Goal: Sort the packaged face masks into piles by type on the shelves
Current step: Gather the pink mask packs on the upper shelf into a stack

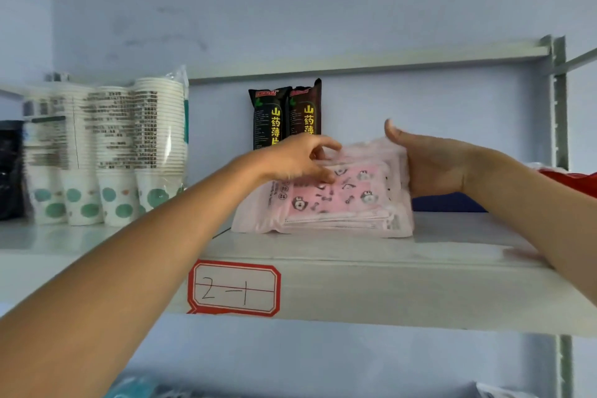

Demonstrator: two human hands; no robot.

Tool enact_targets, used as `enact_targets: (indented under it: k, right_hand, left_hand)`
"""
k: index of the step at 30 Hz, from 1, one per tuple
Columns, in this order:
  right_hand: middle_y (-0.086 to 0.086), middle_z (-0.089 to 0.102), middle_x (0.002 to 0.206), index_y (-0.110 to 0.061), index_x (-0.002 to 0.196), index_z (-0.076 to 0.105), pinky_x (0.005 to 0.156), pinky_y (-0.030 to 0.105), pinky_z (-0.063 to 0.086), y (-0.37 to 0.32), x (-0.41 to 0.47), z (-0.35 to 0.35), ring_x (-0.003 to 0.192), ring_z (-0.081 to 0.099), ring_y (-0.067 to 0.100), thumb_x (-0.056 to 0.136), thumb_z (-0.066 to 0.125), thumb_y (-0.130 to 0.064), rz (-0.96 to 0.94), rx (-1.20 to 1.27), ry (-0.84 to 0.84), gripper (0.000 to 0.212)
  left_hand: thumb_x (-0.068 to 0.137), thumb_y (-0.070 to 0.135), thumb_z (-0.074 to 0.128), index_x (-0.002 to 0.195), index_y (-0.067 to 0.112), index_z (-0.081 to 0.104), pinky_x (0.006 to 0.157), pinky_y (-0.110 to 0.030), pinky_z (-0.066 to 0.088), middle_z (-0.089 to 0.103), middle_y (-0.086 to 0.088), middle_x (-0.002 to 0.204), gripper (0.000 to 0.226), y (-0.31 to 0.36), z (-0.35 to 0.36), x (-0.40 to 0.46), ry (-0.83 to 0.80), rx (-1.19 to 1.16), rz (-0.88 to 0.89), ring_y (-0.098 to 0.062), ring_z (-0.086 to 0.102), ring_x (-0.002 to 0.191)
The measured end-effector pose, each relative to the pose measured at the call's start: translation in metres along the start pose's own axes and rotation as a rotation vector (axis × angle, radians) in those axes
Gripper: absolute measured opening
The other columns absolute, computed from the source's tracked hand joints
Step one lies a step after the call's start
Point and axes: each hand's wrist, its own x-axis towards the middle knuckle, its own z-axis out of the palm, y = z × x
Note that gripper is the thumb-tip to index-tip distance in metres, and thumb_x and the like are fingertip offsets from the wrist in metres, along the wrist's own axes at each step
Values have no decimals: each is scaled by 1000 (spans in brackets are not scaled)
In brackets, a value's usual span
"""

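A stack of pink face-mask packs in clear plastic, printed with small cartoon animals [332, 200], lies on the pale grey metal shelf [355, 255], near its front edge. The left hand [297, 158] sits on top of the stack with its fingers curled, fingertips and thumb pinching the top pack's plastic. The right hand [426, 165] stands flat against the stack's right end, fingers straight and thumb raised, pressing on the packs rather than gripping them. Behind the stack, two black snack bags with yellow lettering [286, 113] stand upright against the back wall. To the left stand sleeves of stacked white paper cups with green dots [106, 152], wrapped in plastic. A red-bordered label reading "2-1" [233, 288] is stuck on the shelf's front lip. Something red [571, 181] and something dark blue [449, 202] lie behind the right wrist, probably more packaged goods.
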Motion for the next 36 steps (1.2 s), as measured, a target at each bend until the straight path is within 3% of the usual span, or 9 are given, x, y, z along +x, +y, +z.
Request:
enact_targets:
  k: [5,12,14,17,20,25,30,33,36]
  right_hand:
    - [15,70,112,-7,124,57,88,51,54,-8,8,15,103,67,33,67,70,-3,-28,-222,161,59]
    - [6,73,75,-9,103,64,42,38,57,-29,-10,-33,54,70,16,79,70,-8,-94,29,677,25]
    - [6,68,82,-11,92,60,39,47,53,-31,-17,-48,52,68,18,85,64,-7,-170,131,762,9]
    - [7,67,86,-12,85,54,38,41,53,-30,-15,-58,44,66,17,87,60,-8,-184,125,797,7]
    - [12,69,68,-8,84,53,30,32,49,-26,-8,-56,47,65,22,86,59,-10,-165,43,850,6]
    - [17,67,108,-7,90,58,38,38,53,-19,-1,-57,74,66,32,78,67,-12,-151,-52,976,15]
    - [21,64,114,-7,77,52,45,45,50,-16,-3,-47,76,64,36,81,66,-10,-123,-116,1000,16]
    - [23,65,112,-2,96,58,41,56,46,-16,-7,-40,81,68,43,77,69,-10,-83,-131,1012,23]
    - [11,61,91,-4,100,56,24,31,44,-17,-12,-30,72,62,34,81,68,-9,-108,-152,1038,23]
  left_hand:
    - [74,36,77,135,23,52,68,-17,36,43,12,88,67,-1,-6,11,288,8,158,-4,43,80]
    - [95,41,52,110,18,57,79,-29,50,57,8,87,27,-36,-30,34,801,-386,21,-6,55,75]
    - [100,45,36,121,14,54,93,-39,48,62,-3,103,41,-63,-35,38,653,-198,-203,-17,60,95]
    - [102,51,16,150,18,27,117,-43,20,29,-7,155,60,-98,-8,35,35,129,-378,-26,26,144]
    - [100,54,15,152,20,24,121,-42,11,18,-2,160,63,-113,30,39,-439,277,-431,-21,16,147]
    - [100,43,38,103,6,73,91,-30,47,72,-7,103,51,-88,26,43,-154,180,-341,-20,67,89]
    - [68,87,40,141,11,42,102,-45,44,47,-8,142,105,-87,9,22,-481,244,-780,-25,48,128]
    - [51,87,52,134,6,49,97,-44,48,54,-6,130,116,-83,-9,16,-500,124,-842,-20,54,119]
    - [60,78,63,131,6,51,86,-36,48,59,-2,117,102,-77,-8,15,-550,208,-886,-13,60,100]
